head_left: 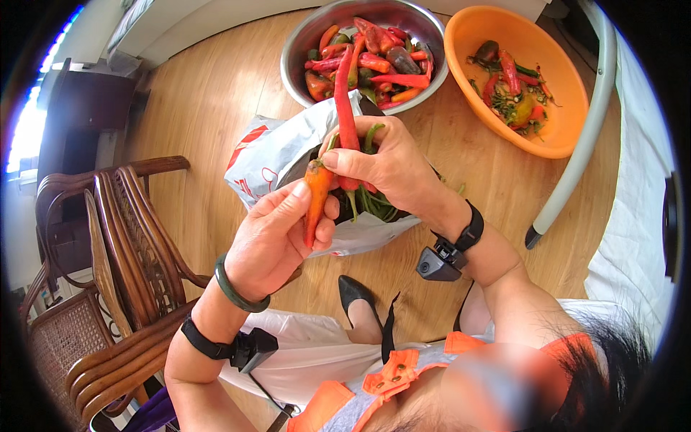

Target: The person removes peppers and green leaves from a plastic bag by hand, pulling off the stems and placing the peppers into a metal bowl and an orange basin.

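An orange-red chili pepper [317, 197] is held in my left hand [286, 232], its stem end up. My right hand [383, 162] pinches at that pepper's green stem with thumb and finger. The same hand also holds a long red chili pepper [345, 102] that points up and away from me, and a curved green stem shows at its fingers. Beneath both hands lies a white plastic bag [291, 140], its mouth open, with green stems and dark contents inside. Other parts of the bag's contents are hidden by my hands.
Beyond the bag, a steel basin [290, 65] holds many red, orange and dark peppers. An orange plastic basin [567, 97] at the right holds peppers and stem pieces. A grey curved tube [580, 146] is beside it. Carved wooden chairs [129, 237] stand at the left.
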Demonstrator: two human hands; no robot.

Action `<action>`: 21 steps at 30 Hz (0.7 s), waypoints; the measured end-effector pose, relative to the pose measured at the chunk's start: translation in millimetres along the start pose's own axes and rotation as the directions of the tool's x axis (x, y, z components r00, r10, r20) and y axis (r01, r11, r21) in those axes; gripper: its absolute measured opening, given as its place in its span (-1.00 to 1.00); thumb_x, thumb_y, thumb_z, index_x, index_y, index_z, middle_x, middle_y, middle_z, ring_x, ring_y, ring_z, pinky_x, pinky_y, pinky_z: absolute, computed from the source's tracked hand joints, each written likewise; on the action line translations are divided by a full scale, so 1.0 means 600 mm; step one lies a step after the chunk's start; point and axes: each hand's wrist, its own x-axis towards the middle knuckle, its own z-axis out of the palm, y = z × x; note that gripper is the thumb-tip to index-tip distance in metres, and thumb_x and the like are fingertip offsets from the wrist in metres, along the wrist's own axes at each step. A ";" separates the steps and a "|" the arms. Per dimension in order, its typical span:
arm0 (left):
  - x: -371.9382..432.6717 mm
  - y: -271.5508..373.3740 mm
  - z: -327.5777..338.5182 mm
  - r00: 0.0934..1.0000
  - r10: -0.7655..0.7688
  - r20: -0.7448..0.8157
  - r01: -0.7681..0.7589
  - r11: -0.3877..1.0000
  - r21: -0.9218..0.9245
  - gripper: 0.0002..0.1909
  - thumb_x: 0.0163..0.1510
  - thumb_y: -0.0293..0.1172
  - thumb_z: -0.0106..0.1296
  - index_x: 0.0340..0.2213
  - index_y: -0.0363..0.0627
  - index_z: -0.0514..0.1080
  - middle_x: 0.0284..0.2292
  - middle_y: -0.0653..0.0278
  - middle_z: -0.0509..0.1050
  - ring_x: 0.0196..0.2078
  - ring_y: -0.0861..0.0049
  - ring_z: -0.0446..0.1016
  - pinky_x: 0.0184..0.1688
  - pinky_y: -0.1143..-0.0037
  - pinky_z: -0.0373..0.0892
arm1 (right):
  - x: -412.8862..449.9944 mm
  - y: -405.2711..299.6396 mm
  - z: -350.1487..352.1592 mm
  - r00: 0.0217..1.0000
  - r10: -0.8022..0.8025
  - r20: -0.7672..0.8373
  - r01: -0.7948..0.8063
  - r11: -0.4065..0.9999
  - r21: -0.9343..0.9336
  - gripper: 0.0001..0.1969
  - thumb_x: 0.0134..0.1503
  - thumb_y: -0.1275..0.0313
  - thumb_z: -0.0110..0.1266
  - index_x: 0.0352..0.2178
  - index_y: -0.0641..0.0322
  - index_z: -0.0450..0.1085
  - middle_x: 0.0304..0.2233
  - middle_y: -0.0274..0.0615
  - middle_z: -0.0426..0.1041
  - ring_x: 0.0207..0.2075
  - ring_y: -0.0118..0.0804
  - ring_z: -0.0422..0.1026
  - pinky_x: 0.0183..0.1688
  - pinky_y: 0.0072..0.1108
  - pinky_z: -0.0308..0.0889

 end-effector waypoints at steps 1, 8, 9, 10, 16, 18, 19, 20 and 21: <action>-0.003 -0.002 0.000 1.000 0.010 -0.013 -0.009 0.999 0.032 -0.71 0.21 -0.28 -0.20 -0.16 -0.25 0.29 -0.37 0.27 0.40 -0.45 0.62 0.36 -0.37 0.64 0.32 | -0.001 -0.002 0.003 1.000 -0.005 -0.002 0.005 0.998 -0.060 -0.83 0.03 0.42 0.11 -0.38 0.34 0.40 -0.50 -0.34 0.43 -0.51 -0.64 0.35 -0.46 -0.78 0.27; -0.012 -0.008 -0.003 0.996 0.055 -0.074 -0.041 0.982 0.183 -0.71 0.21 -0.20 -0.20 -0.23 -0.18 0.33 -0.44 0.33 0.40 -0.56 0.72 0.27 -0.52 0.70 0.23 | -0.006 -0.007 0.018 0.999 -0.024 0.025 0.028 0.979 -0.201 -0.91 -0.01 0.50 0.10 -0.48 0.34 0.41 -0.58 -0.35 0.40 -0.56 -0.62 0.34 -0.50 -0.75 0.26; -0.012 -0.009 -0.005 0.995 0.077 -0.065 -0.060 0.972 0.227 -0.70 0.21 -0.21 -0.19 -0.19 -0.19 0.31 -0.44 0.29 0.39 -0.57 0.69 0.27 -0.53 0.69 0.22 | -0.006 -0.009 0.018 0.999 -0.023 0.026 0.028 0.980 -0.200 -0.91 -0.01 0.50 0.10 -0.48 0.34 0.41 -0.58 -0.35 0.40 -0.56 -0.62 0.34 -0.50 -0.75 0.26; -0.012 -0.009 -0.006 0.994 0.098 -0.057 -0.079 0.960 0.270 -0.69 0.21 -0.22 -0.19 -0.16 -0.20 0.30 -0.43 0.26 0.38 -0.57 0.66 0.26 -0.54 0.67 0.20 | -0.007 -0.010 0.018 0.999 -0.037 0.039 0.045 0.972 -0.231 -0.91 -0.02 0.50 0.10 -0.48 0.35 0.41 -0.60 -0.36 0.39 -0.57 -0.63 0.33 -0.51 -0.75 0.25; -0.001 -0.003 0.008 0.994 0.087 -0.063 -0.059 0.935 0.350 -0.67 0.22 -0.22 -0.22 -0.13 -0.23 0.27 -0.38 0.19 0.41 -0.53 0.57 0.35 -0.50 0.61 0.28 | -0.006 -0.024 0.007 0.998 -0.069 -0.009 0.064 0.959 -0.278 -0.90 -0.02 0.49 0.09 -0.50 0.35 0.41 -0.63 -0.39 0.36 -0.59 -0.65 0.29 -0.53 -0.76 0.20; -0.002 -0.004 0.014 0.996 0.063 -0.066 -0.043 0.962 0.270 -0.56 0.21 -0.24 -0.23 0.02 -0.28 0.14 -0.25 0.11 0.41 -0.37 0.47 0.43 -0.34 0.53 0.37 | -0.001 -0.029 -0.013 0.982 -0.136 -0.132 0.099 0.962 -0.255 -0.89 0.01 0.47 0.07 -0.50 0.33 0.40 -0.60 -0.42 0.35 -0.59 -0.67 0.26 -0.53 -0.76 0.17; -0.008 -0.001 0.016 0.995 0.048 -0.083 -0.023 0.959 0.283 -0.51 0.21 -0.25 -0.23 0.08 -0.30 0.08 -0.20 0.09 0.39 -0.31 0.46 0.44 -0.27 0.50 0.39 | 0.003 -0.040 -0.024 0.976 -0.097 -0.193 0.082 0.993 -0.085 -0.88 0.04 0.45 0.06 -0.49 0.31 0.39 -0.55 -0.41 0.37 -0.55 -0.67 0.27 -0.50 -0.75 0.19; -0.011 -0.001 0.016 0.993 0.063 -0.097 -0.027 0.940 0.339 -0.49 0.19 -0.28 -0.20 0.09 -0.31 0.06 -0.17 0.07 0.39 -0.28 0.46 0.45 -0.24 0.49 0.38 | 0.012 -0.042 -0.047 0.944 -0.131 -0.301 0.142 0.990 0.014 -0.89 0.05 0.45 0.05 -0.45 0.30 0.38 -0.54 -0.41 0.37 -0.54 -0.65 0.27 -0.49 -0.74 0.20; -0.016 -0.006 0.013 0.990 0.083 -0.110 -0.034 0.919 0.394 -0.48 0.18 -0.31 -0.18 0.10 -0.33 0.04 -0.15 0.05 0.39 -0.25 0.45 0.45 -0.21 0.49 0.38 | 0.018 -0.044 -0.075 0.901 -0.159 -0.405 0.219 0.970 0.106 -0.89 0.06 0.44 0.05 -0.41 0.28 0.38 -0.52 -0.41 0.38 -0.52 -0.64 0.28 -0.47 -0.72 0.21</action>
